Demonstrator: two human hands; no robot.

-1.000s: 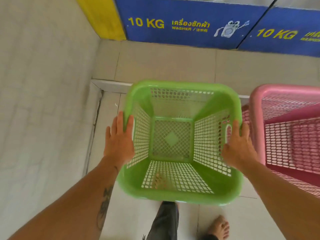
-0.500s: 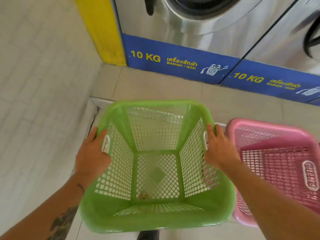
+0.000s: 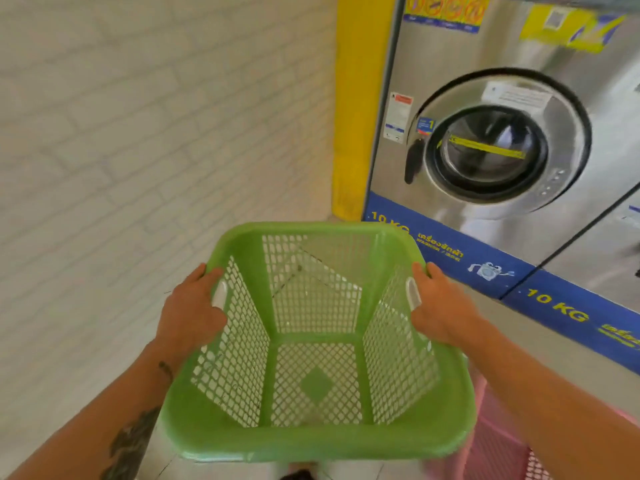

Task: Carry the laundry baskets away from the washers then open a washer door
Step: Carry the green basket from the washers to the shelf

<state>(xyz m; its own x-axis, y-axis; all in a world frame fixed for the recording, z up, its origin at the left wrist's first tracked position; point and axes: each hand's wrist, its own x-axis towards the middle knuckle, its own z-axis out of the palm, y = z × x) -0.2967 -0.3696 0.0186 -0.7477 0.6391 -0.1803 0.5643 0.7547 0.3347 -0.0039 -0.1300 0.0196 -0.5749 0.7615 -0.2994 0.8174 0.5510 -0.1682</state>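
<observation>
The pink basket (image 3: 491, 445) is mostly hidden under the green basket (image 3: 311, 443) and the right arm, and the picture edge cuts it off. The signs on top of the washer (image 3: 450, 57) are too blurry to read. The green basket is higher than half a second ago, held up by the white wall (image 3: 138, 133). The round washer door (image 3: 495, 147) now shows, shut, ahead on the right. The left hand (image 3: 192, 313) grips the left rim and the right hand (image 3: 438, 306) grips the right rim, each by a white handle hole. The fingertips are hidden outside the basket
</observation>
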